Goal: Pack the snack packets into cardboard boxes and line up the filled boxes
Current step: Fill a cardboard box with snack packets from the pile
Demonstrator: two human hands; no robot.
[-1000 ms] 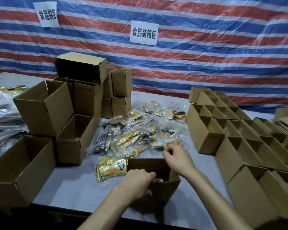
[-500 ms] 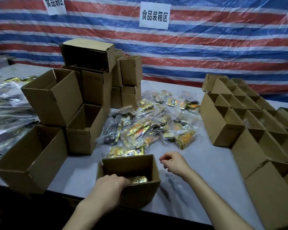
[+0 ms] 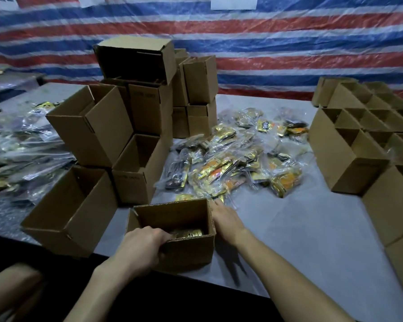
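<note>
Grip: left hand (image 3: 140, 247) clamps the near-left rim of the box (image 3: 189, 254), fingers curled over the edge into it. Right hand (image 3: 226, 220) holds nothing that shows, fingers stretched forward and flat.
Box place: near edge of the table, mouth up, between both hands, just in front of the pile.
Why held: left hand likely steadies the box so it won't slide or tip while the other hand feeds it.
Right hand place: touching or just beside the box's right wall, cannot tell which. Fingertips (image 3: 216, 203) are at the near edge of the pile (image 3: 230, 163), probably going for the next packet.
Inside box: one gold packet (image 3: 187, 233) lies flat by the near wall; cannot tell if more sit under it. Box looks far from full.
Pile: loose packets in clear wrap, gold-orange and some dark, mid-table within reach. Dozens, too tangled to count.
Stack (image 3: 135, 168): empty boxes left of the pile, at least eight, one tilted, one on its side. It sits close, so the next blank is a short reach.
Rows (image 3: 347, 159): boxes on the right, mouths up, walls touching. More than ten, cut by the frame; contents mostly hidden.
Bags (image 3: 21, 140): clear plastic heap far left, count unclear.
Table (image 3: 300, 240): grey cover.
Tarp (image 3: 289, 43): red, blue and white stripes behind.
Counts: hands two, box in work one.
</note>
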